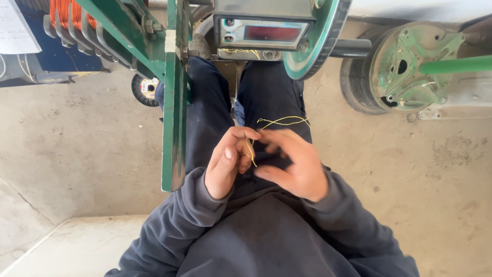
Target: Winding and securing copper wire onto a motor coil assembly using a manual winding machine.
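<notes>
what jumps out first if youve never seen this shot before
Dead centre, the left hand and right hand pinch a thin yellow thread over the person's lap. Just left of them a green metal frame stands upright, and at top centre sits a grey counter box with a red display. Orange wire coils show at top left.

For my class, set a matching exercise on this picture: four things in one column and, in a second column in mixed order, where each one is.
Things:
1. yellow string
2. orange wire coil
3. green wheel
4. counter box with red display

Places:
A. top left corner
B. on the floor, at the right
C. pinched between the left hand and right hand
D. top centre, above the knees

Pairs: 1-C, 2-A, 3-B, 4-D
</notes>
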